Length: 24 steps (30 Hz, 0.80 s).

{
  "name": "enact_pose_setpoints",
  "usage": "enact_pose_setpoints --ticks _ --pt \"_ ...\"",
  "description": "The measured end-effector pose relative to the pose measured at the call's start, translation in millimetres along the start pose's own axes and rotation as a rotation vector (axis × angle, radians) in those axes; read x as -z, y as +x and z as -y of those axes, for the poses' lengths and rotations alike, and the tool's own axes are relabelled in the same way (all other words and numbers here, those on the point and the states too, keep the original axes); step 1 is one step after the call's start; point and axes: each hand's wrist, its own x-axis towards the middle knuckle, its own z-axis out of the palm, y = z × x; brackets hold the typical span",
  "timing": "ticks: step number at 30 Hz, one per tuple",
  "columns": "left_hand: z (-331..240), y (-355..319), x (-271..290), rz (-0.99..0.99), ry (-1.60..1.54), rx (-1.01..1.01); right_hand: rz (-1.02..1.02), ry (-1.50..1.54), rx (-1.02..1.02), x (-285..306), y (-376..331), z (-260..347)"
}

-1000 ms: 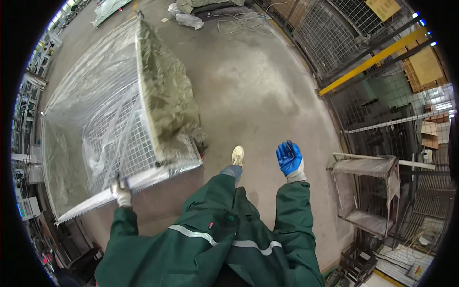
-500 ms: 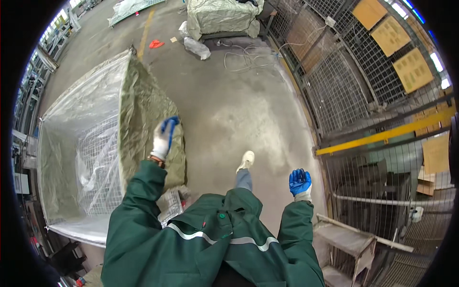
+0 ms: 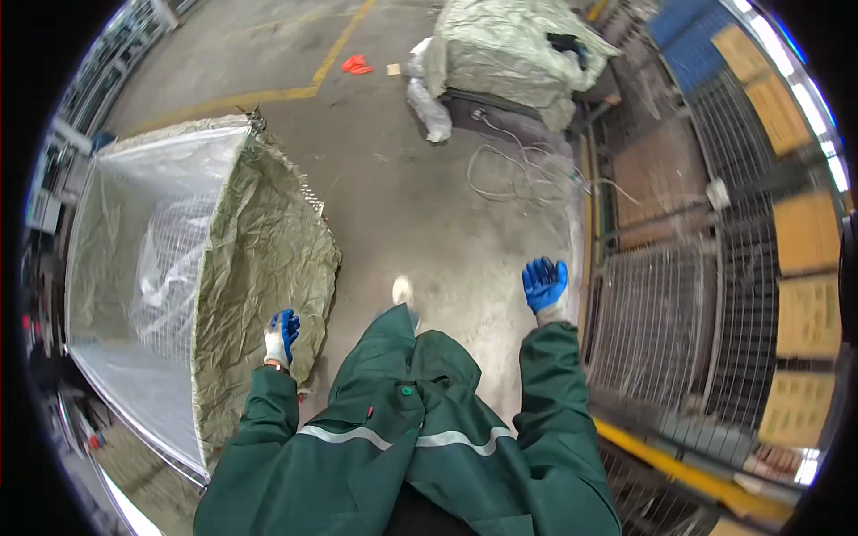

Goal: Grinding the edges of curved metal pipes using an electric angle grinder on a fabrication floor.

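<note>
My left hand [image 3: 282,336], in a white glove with blue coating, hangs beside the olive crinkled cover [image 3: 259,259] on the side of a large mesh cage [image 3: 134,259] lined with clear plastic film. Its fingers are loosely bent and apart, and no object shows in them. Whether it brushes the cover I cannot tell. My right hand [image 3: 545,288], gloved alike, is raised over the floor with the palm up. Those fingers curl a little, spread apart, and nothing lies in the palm.
Ahead stands a load under a pale green cover [image 3: 500,45], with clear plastic bags [image 3: 429,112] beside it. A loose white hose [image 3: 509,179] coils on the floor near it. Mesh fencing [image 3: 652,322] runs along the right, with cardboard boxes [image 3: 804,317] behind. An orange-red scrap [image 3: 357,64] lies ahead.
I have stepped forward; the covered load and hose are closer, and the other foot leads. My left hand has swung back and down; my right hand has risen slightly forward.
</note>
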Motion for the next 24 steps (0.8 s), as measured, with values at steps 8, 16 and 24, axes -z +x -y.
enact_pose_setpoints --ticks 8,16,24 --pt "-328.1 359.2 -249.4 -0.076 -0.140 0.101 0.120 -0.116 -0.150 -332.6 479.8 25.9" --pt "-700.3 707.3 -483.4 0.246 -0.149 -0.266 -0.472 -0.204 -0.040 -427.0 854.0 31.5" --pt "-1132.6 1241.3 -598.2 0.080 -0.212 -0.161 -0.277 -0.091 -0.281 -766.5 1476.8 -52.8"
